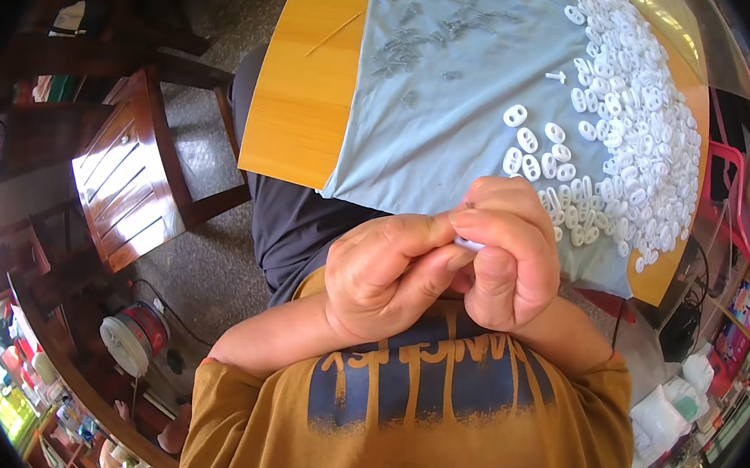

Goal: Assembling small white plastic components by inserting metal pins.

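Observation:
My left hand (387,271) and my right hand (515,260) meet in front of my chest, just off the table's near edge. Pinched between the fingertips of both is a small white plastic piece (469,243); only a sliver of it shows, the rest being covered by fingers. Beyond the right hand, several loose white oval pieces with two holes (527,140) lie on a light blue cloth (454,143). A large heap of similar white plastic pieces (643,124) covers the cloth's right side. Small grey pieces like coil springs (400,51) are scattered at the far left of the cloth.
The cloth lies over a wooden table (302,94), on which a thin stick (334,34) rests at the left. A wooden chair (136,160) stands to the left, near a round white-and-red container (134,336) on the floor. A pink-framed chair (734,203) is at the right.

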The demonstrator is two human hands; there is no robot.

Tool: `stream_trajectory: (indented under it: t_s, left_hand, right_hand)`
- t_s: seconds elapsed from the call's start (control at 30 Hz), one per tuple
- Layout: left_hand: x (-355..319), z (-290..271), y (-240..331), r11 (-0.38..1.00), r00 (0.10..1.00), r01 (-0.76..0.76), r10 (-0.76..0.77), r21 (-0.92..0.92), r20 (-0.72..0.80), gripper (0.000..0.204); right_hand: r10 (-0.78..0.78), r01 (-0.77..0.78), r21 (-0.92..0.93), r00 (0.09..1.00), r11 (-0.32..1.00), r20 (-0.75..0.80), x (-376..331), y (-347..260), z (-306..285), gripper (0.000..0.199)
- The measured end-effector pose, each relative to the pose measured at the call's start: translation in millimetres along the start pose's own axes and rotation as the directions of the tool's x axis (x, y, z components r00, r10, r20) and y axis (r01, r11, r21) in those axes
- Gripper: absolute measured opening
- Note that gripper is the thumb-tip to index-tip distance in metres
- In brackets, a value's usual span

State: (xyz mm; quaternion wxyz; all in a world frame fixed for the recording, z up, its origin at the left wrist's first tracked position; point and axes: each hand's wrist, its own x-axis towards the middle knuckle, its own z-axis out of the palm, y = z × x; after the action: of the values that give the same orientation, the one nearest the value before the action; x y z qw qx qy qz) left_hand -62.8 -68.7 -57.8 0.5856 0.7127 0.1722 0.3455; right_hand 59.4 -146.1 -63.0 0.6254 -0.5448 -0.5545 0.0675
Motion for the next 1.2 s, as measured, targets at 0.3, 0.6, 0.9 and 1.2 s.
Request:
stream_trajectory:
  t_s: [0.3,0.6,0.9,1.2]
  left_hand:
    - [15.0,-2.2,3.9,0.99,0.992,0.096,-0.086,-0.103,0.097,0.02]
    - [34.1,-13.3,14.1,0.669,0.831,0.553,-0.488,-0.496,0.268,0.02]
    - [174.3,-19.6,28.5,0.931,0.974,0.187,-0.217,-0.314,-0.064,0.023]
    - [219.6,-13.3,-0.7,0.967,0.951,0.256,-0.25,-0.007,0.184,0.029]
  right_hand:
    - [0.013,-0.013,-0.002,0.999,1.0,-0.05,5.9,2.6,-1.8,0.026]
    - [0.071,-0.075,-0.08,0.996,0.994,-0.056,8.8,-2.0,-13.8,0.038]
    - [-0.112,0.12,-0.078,0.989,0.99,0.099,5.9,8.8,-15.1,0.029]
    - [-0.18,0.186,-0.013,0.964,0.982,0.198,1.2,18.0,-15.1,0.025]
